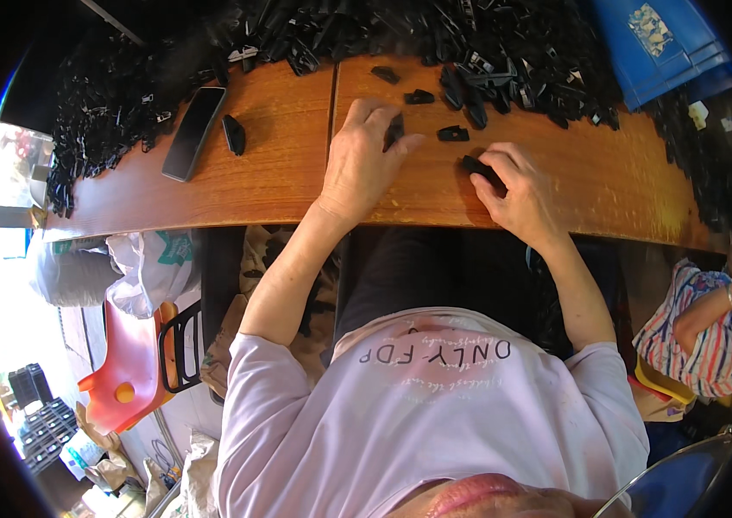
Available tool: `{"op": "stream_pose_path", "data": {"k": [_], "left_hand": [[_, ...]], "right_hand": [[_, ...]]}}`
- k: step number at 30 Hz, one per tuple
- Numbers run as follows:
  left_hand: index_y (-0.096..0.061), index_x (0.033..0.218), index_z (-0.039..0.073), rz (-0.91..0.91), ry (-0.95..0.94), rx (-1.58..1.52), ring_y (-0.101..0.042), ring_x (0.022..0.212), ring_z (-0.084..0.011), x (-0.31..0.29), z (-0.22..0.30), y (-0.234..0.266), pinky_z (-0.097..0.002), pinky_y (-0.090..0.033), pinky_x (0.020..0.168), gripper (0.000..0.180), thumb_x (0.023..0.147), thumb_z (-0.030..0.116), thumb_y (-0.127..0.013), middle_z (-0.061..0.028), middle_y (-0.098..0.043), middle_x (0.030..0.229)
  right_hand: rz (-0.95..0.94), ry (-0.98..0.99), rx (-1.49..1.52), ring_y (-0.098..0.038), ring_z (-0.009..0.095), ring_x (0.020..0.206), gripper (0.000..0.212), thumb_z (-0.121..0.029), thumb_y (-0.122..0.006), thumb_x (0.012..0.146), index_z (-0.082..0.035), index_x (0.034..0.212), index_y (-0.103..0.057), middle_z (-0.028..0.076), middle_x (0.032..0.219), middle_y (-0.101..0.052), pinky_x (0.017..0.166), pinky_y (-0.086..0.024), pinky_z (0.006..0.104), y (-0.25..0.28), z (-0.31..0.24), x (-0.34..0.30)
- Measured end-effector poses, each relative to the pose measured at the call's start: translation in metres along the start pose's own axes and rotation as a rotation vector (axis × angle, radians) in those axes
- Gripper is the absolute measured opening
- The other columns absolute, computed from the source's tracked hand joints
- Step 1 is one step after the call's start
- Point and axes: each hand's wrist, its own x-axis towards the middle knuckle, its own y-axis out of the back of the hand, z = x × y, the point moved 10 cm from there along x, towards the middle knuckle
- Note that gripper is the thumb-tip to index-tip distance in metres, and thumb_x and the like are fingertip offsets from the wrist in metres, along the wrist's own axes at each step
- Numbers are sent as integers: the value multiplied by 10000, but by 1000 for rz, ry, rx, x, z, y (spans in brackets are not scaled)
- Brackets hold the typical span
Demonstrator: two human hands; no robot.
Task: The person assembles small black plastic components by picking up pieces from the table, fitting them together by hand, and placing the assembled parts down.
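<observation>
In the head view, our right hand (pixel 523 194) is pinching a black piece (pixel 482 172) between its fingers (pixel 501 159); our left hand (pixel 362 164) is apparently holding a dark part (pixel 395 132) inside curled fingers. We are seemingly handling pieces singly, the next move calling for steady pinching.

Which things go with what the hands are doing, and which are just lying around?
Seem part of the work:
- black piece in the left hand
- another black piece in the right hand
- loose black pieces
- black heap behind

Seem just lying around:
- phone on the table
- red chair
- white plastic bag
</observation>
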Motion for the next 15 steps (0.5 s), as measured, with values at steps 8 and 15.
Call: {"op": "stream_pose_path", "data": {"k": [8,15], "left_hand": [[-773,1251,91,-168,-464,-16,-683,1163,-325,6,34,-5,-435,-532,1060,405,857,-6,-758,-98,-748,1231],[-794,1230,92,-269,-171,-286,-721,1065,-261,-5,13,-21,-357,-583,947,387,860,-20,-795,-92,-784,1113]], "right_hand": [[-36,-25,41,-722,340,996,241,-208,-779,968,-31,1130,-752,98,1114,-727,809,-584,435,-14,3,8],[19,-15,198,-719,353,952,221,-200,-789,960,-18,1076,-744,111,1014,-741,798,-576,435,-26,-6,16]]}}
